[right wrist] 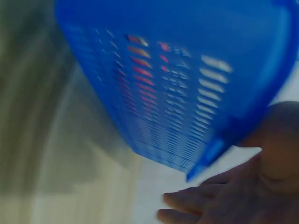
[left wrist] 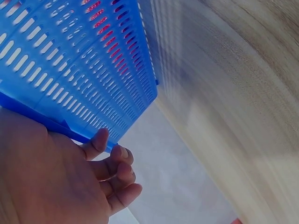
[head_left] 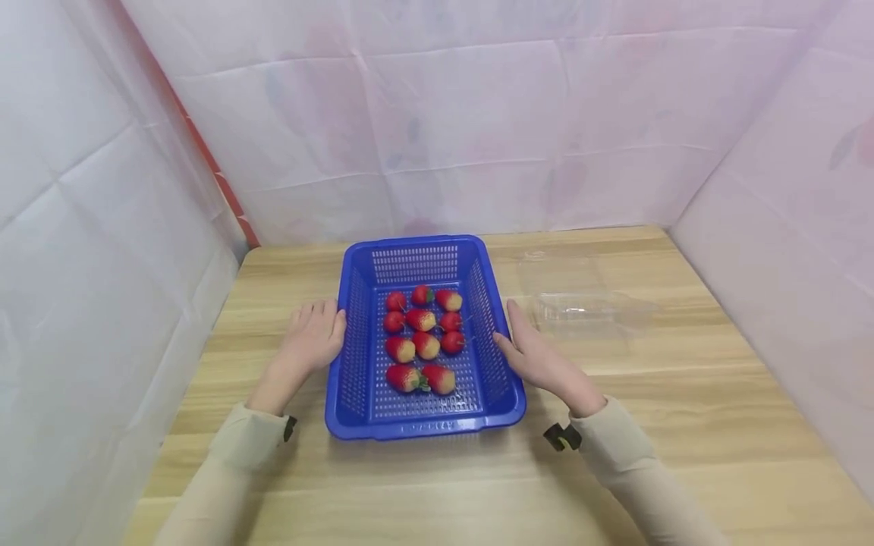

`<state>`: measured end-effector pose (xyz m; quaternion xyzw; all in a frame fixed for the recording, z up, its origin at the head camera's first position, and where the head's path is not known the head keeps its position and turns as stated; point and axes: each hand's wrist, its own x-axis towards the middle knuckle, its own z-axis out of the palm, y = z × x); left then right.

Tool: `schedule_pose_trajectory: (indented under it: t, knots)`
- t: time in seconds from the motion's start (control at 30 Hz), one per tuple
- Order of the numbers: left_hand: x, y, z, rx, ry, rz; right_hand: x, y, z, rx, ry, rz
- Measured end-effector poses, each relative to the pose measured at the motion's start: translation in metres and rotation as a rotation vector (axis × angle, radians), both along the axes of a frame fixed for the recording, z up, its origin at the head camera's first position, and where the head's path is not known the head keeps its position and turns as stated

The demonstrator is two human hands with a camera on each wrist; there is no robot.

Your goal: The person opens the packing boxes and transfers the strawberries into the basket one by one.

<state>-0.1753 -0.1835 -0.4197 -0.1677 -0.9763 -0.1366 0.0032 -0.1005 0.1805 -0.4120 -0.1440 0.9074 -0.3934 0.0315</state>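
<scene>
In the head view a blue plastic basket (head_left: 423,432) with slotted walls stands on the wooden table. Several red-and-yellow strawberries (head_left: 438,378) and several small round red fruits with thin stems (head_left: 452,343) lie on its floor. My left hand (head_left: 315,334) is at the basket's left side, its thumb at the rim and its fingers apart from the wall. On the other side, my right hand (head_left: 539,360) has its thumb over the right rim and its fingers stretched forward outside. The left wrist view shows the left fingers (left wrist: 120,198) loosely bent beside the rim.
A clear plastic clamshell box (head_left: 576,307) with its lid raised sits right of the basket, faint against the wood. White sheets (head_left: 464,136) hang behind the table (head_left: 423,493) and along both sides. A dark band shows at each wrist.
</scene>
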Motion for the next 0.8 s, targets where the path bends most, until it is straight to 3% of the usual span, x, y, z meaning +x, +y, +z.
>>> schedule_pose_trajectory:
  t: [0.1,0.23,0.57,0.8]
  knots:
    - [0.000,-0.001,0.001,-0.014,-0.001,0.004,0.000,-0.006,-0.013,-0.071,0.055,0.002]
    - [-0.001,0.000,0.002,-0.038,0.010,0.002,0.000,-0.011,-0.021,-0.075,0.080,-0.043]
    - [-0.001,0.005,0.008,-0.041,-0.009,-0.002,0.003,-0.011,-0.022,-0.064,0.081,-0.110]
    - [-0.004,0.006,0.011,-0.036,-0.078,0.003,-0.001,-0.012,-0.022,-0.039,0.070,-0.143]
